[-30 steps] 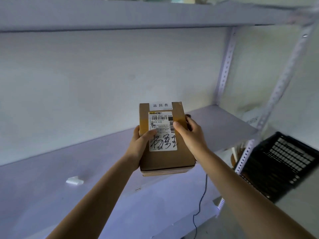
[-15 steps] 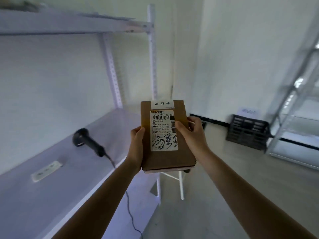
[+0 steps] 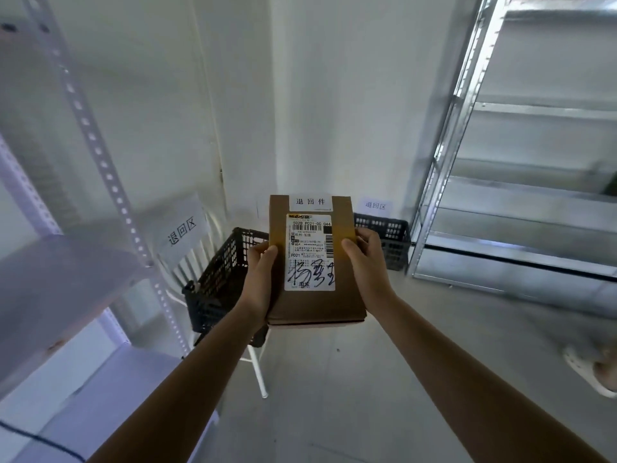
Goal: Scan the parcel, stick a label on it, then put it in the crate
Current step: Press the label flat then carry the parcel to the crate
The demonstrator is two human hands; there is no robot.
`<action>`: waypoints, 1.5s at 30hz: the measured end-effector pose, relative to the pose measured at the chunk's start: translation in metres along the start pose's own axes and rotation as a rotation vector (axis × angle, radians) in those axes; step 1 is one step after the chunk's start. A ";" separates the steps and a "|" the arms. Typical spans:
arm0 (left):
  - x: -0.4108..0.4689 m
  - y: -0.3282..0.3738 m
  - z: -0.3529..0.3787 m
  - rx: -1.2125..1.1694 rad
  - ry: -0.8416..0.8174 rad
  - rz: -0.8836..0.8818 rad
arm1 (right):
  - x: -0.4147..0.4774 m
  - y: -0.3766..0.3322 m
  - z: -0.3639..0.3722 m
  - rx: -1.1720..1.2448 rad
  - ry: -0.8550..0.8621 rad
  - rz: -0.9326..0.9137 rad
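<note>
I hold a flat brown cardboard parcel (image 3: 317, 305) out in front of me, face up. It carries a white shipping label (image 3: 310, 252) with a barcode and black handwriting, and a small white sticker (image 3: 310, 202) with printed characters at its far end. My left hand (image 3: 260, 279) grips its left edge and my right hand (image 3: 367, 262) grips its right edge. A black mesh crate (image 3: 220, 282) stands on a white chair just beyond and left of the parcel. A second black crate (image 3: 389, 238) sits on the floor by the wall, partly hidden behind the parcel.
A white shelving unit (image 3: 60, 279) fills the left side, with a black cable across its lower shelf. A metal rack (image 3: 521, 208) stands at right. Paper signs hang on the chair back (image 3: 182, 230) and the wall (image 3: 375, 205). A foot in a white sandal (image 3: 591, 372) shows at the right edge.
My view has swung right, away from the shelf and the scanner, toward the room's corner and the crates. The parcel stays in both hands, and the crate on the chair is now close behind it.
</note>
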State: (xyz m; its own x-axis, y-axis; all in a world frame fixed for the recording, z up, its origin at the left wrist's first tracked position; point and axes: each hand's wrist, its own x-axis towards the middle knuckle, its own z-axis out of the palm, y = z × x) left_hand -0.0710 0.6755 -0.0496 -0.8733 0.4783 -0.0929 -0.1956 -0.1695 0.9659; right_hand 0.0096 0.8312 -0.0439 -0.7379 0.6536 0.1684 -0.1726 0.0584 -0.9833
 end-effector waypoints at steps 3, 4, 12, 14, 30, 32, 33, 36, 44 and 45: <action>0.019 -0.007 0.021 -0.017 -0.031 -0.012 | 0.018 0.009 -0.019 0.026 0.020 0.009; 0.026 -0.009 0.027 -0.019 -0.034 -0.017 | 0.024 0.011 -0.024 0.028 0.028 0.008; 0.105 -0.024 0.041 -0.044 0.005 -0.049 | 0.102 0.036 -0.023 -0.020 0.045 0.000; 0.131 -0.027 0.039 -0.062 0.027 -0.053 | 0.130 0.046 -0.015 -0.031 0.025 0.015; 0.236 -0.032 0.020 -0.101 0.238 -0.028 | 0.267 0.090 0.031 0.027 -0.202 0.091; 0.232 -0.038 0.019 -0.115 0.272 -0.010 | 0.269 0.093 0.032 0.004 -0.245 0.089; 0.231 -0.042 0.019 -0.130 0.284 -0.003 | 0.270 0.095 0.032 -0.002 -0.262 0.087; 0.230 -0.048 0.018 -0.186 0.317 0.009 | 0.275 0.099 0.034 -0.023 -0.312 0.086; 0.261 -0.060 -0.001 -0.169 0.429 -0.005 | 0.311 0.131 0.064 -0.033 -0.403 0.120; 0.268 -0.062 -0.006 -0.170 0.445 -0.002 | 0.318 0.137 0.072 -0.035 -0.421 0.126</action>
State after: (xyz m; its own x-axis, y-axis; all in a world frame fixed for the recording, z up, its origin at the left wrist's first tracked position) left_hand -0.2959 0.8089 -0.1354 -0.9718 0.0694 -0.2254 -0.2357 -0.3255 0.9157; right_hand -0.2960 0.9927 -0.1197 -0.9546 0.2932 0.0536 -0.0473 0.0283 -0.9985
